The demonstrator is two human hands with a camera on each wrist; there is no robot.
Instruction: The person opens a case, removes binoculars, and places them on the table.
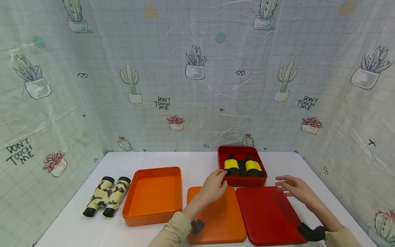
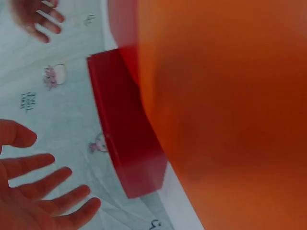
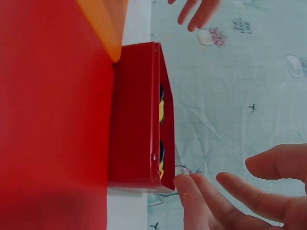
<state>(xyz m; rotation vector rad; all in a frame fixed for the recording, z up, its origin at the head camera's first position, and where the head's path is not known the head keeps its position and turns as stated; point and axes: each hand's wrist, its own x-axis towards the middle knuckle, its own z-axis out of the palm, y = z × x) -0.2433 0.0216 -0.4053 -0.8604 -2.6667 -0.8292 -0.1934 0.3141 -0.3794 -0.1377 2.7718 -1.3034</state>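
A red box [image 1: 242, 181] at the back right holds yellow and black binoculars [image 1: 253, 167]. My left hand [image 1: 213, 187] hovers near that box's front left corner, above the orange lid [image 1: 226, 219], its fingers spread and holding nothing. To the right of the box, my right hand [image 1: 293, 188] is in the air by the far right corner of the red lid [image 1: 268, 216], fingers extended and nothing in them. In the right wrist view, the fingertips appear close to the corner of the red box [image 3: 134, 120]; whether they touch it I cannot tell.
An orange box [image 1: 154, 193] stands open at the left with its bare floor showing. Camouflage binoculars [image 1: 108, 196] lie on the white table [image 1: 102, 233] left of it. Behind the table hangs a cactus-print sheet [image 1: 197, 92].
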